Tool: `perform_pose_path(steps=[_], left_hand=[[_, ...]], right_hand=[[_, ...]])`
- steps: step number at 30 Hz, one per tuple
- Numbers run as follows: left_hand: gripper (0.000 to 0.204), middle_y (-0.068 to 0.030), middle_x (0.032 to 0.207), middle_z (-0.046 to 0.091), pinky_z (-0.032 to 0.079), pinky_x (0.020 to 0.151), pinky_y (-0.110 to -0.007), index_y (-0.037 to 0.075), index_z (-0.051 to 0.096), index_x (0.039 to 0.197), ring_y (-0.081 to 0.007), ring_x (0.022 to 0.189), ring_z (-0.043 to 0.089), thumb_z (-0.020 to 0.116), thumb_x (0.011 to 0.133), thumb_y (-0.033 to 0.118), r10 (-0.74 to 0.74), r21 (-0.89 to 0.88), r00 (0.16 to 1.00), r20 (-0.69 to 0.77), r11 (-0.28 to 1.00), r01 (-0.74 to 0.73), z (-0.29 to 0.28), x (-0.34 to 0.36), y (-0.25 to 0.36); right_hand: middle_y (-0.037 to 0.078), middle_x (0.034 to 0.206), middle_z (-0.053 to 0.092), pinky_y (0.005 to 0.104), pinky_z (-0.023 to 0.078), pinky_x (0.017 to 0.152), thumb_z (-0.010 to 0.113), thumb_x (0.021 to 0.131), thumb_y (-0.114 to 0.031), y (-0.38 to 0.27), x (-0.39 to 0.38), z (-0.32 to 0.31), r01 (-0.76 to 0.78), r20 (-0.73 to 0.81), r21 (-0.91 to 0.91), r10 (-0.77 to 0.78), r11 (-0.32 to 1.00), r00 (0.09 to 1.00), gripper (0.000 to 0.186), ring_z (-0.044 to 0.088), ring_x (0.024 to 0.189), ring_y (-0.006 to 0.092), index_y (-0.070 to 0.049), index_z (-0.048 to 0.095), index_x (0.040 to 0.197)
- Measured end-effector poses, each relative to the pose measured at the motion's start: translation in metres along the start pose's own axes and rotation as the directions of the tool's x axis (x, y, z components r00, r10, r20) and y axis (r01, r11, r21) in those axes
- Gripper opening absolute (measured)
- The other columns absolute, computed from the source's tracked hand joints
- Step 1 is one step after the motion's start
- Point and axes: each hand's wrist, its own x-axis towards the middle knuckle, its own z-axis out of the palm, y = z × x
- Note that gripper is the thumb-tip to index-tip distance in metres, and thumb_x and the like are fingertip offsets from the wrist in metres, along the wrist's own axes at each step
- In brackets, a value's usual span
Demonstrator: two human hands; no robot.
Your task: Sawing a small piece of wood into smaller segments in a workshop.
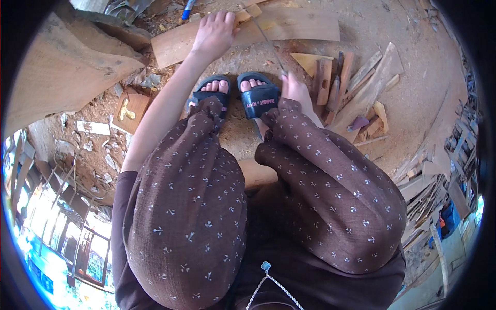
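I sit low, with my knees in brown patterned trousers and my feet in dark slippers on sawdust ground. My left hand presses flat on a long wooden plank lying across in front of my feet, fingers beside a small wood block. My right hand is closed around the handle of a thin saw. The blade runs up and left from that hand to the plank, just right of my left hand.
A pile of wood offcuts lies right of my right hand. A big slab leans at the left, with a small square board below it. A blue tool lies at the top, and stacked planks at the right.
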Motion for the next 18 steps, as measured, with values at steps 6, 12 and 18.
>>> perform_pose_path(steps=[6, 12, 18], left_hand=[[0.034, -0.0145, 0.11, 0.057, 0.043, 0.091, -0.044, 0.004, 0.049, 0.109, -0.032, 0.105, 0.055, 0.057, 0.089, 0.03, 0.031, 0.034, 0.999, -0.016, 0.999, -0.03, 0.001, 0.002, 0.001], [0.033, -0.0144, 0.107, 0.058, 0.043, 0.09, -0.044, 0.004, 0.049, 0.108, -0.032, 0.104, 0.055, 0.058, 0.088, 0.029, 0.012, 0.027, 0.998, -0.054, 1.0, -0.011, 0.001, 0.0, -0.001], [0.034, -0.0157, 0.112, 0.055, 0.043, 0.091, -0.044, 0.003, 0.047, 0.111, -0.0329, 0.109, 0.053, 0.055, 0.091, 0.03, 0.016, 0.002, 1.0, -0.006, 1.0, -0.016, 0.0, -0.001, -0.001]], right_hand=[[0.028, 0.071, 0.061, 0.0564, 0.046, 0.061, 0.046, 0.095, -0.02, -0.017, 0.068, 0.001, 0.137, 0.025, 0.062, -0.139, 0.989, 0.99, 0.018, 0.061, 0.07, 0.0465, -0.002, 0.052, 0.095], [0.028, 0.075, 0.061, 0.0564, 0.047, 0.062, 0.045, 0.095, -0.019, -0.003, 0.035, 0.006, 0.135, -0.022, 0.022, -0.135, 0.991, 0.991, 0.019, 0.061, 0.071, 0.0463, -0.002, 0.053, 0.099], [0.027, 0.075, 0.061, 0.0575, 0.045, 0.062, 0.045, 0.095, -0.021, 0.002, 0.016, -0.005, 0.013, 0.055, 0.021, -0.014, 1.0, 0.998, 0.02, 0.061, 0.073, 0.0466, -0.002, 0.052, 0.096]])
